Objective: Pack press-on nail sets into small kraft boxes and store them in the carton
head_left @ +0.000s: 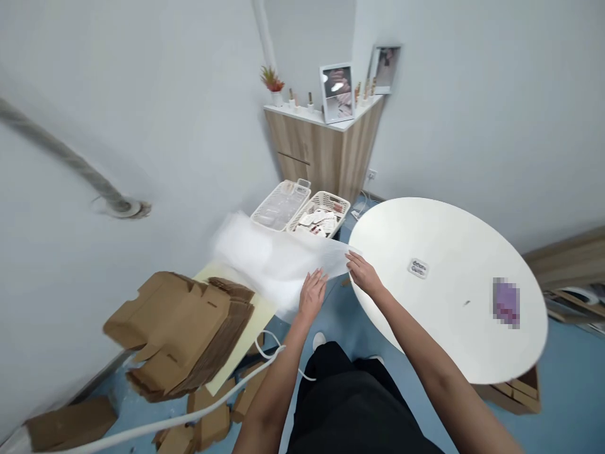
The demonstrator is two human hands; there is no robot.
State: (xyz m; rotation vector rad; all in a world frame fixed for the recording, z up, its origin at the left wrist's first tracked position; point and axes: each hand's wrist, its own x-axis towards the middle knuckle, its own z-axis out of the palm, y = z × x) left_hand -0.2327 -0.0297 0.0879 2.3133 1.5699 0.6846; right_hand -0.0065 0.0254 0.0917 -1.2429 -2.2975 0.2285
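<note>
A stack of soft, white, translucent packing foam (pixel 269 255) lies to my left, its right end stretched out toward the round table. My left hand (pixel 312 292) rests on the near edge of the foam with its fingers laid out flat. At the right end, my right hand (pixel 362 272) pinches the thin corner of a sheet between thumb and fingers, beside the table rim. Just behind the foam are a white basket (pixel 341 217) filled with small cards and packets and a white basket holding clear plastic pieces (pixel 280 205).
Flattened brown cardboard boxes (pixel 184 321) are piled at left, with a white cable (pixel 189 417) crossing near them. The white round table (pixel 454 252) carries a small clear case (pixel 418 268) and a blurred purple item (pixel 506 302). A wooden cabinet (pixel 321 148) stands behind.
</note>
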